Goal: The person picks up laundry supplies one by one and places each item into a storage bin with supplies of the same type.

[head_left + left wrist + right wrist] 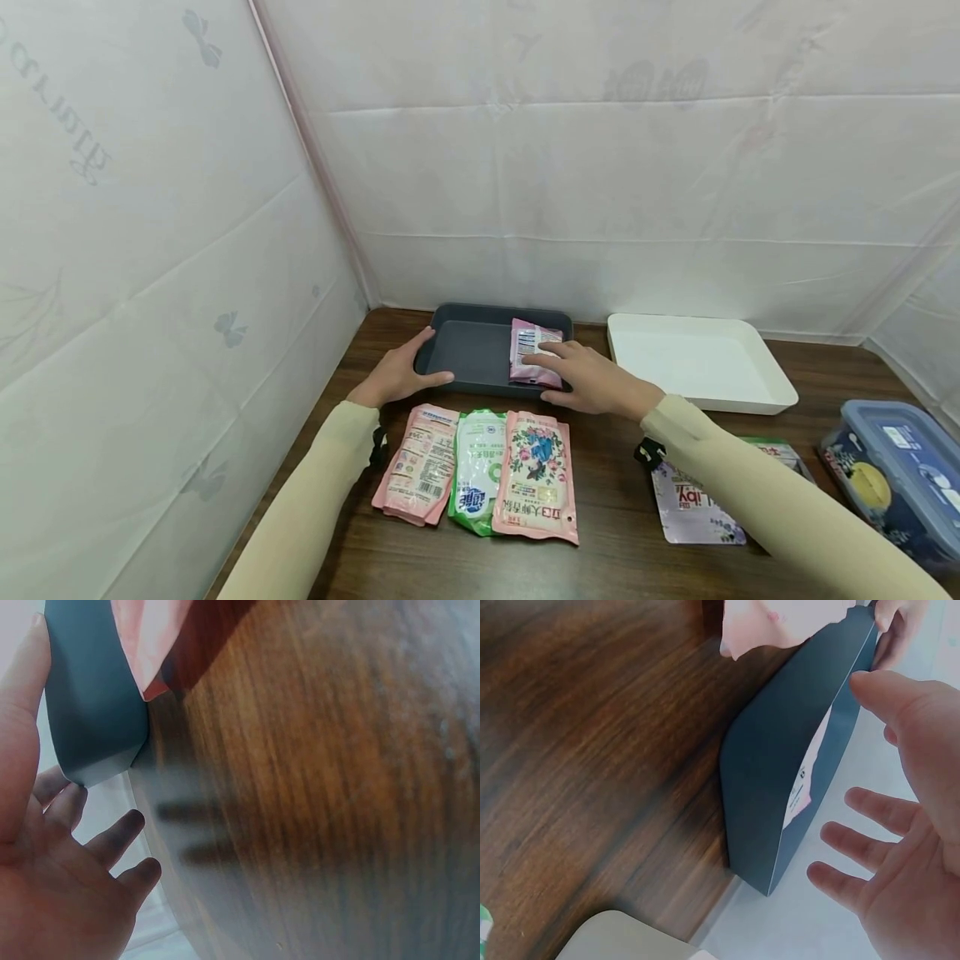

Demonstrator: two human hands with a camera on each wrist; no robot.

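Observation:
A dark grey tray stands against the back wall, with a pink pouch lying in its right end. My left hand is at the tray's left end, fingers spread, thumb along the front rim and fingertips close to the end corner. Over the pouch hovers my right hand, its fingers apart. In the right wrist view those fingers are spread above the tray and grip nothing; the pouch shows past the tray's rim. In front of the tray lie a pink pouch, a green pouch and a floral pink pouch.
A white tray stands right of the grey one. Below it a purple pouch and a greenish pouch lie partly under my right sleeve. A box with a blue lid is at the far right. White sheeting rises behind and at left.

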